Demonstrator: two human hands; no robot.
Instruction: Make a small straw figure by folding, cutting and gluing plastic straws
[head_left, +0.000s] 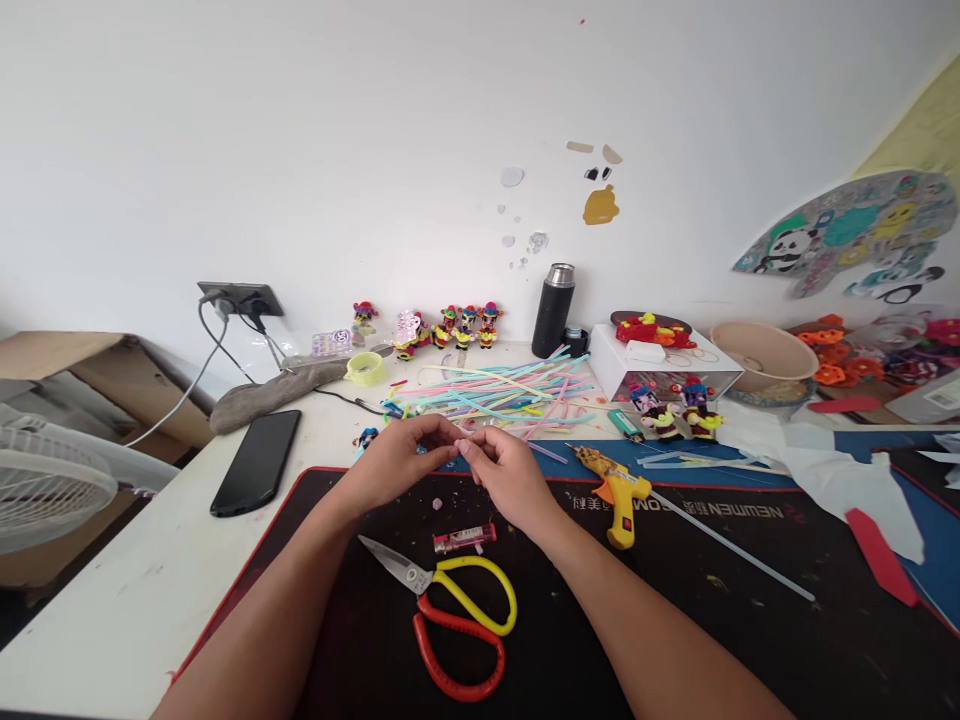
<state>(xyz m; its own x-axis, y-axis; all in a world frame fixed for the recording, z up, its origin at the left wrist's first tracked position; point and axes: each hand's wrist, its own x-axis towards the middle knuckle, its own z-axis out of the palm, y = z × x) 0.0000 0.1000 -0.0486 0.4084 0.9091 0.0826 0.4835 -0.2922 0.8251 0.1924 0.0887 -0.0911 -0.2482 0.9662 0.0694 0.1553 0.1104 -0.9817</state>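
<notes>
Pastel strips [480, 395] lay piled just beyond the left hand [405, 455] and right hand [510, 470], whose fingertips met; whether they pinched anything, I could not tell. Close fingertip work seemed in hand, the next move probably needing steadiness.

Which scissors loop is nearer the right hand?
The yellow loop, the upper one in the picture; the red loop lies lower, farther from the right hand.
</notes>
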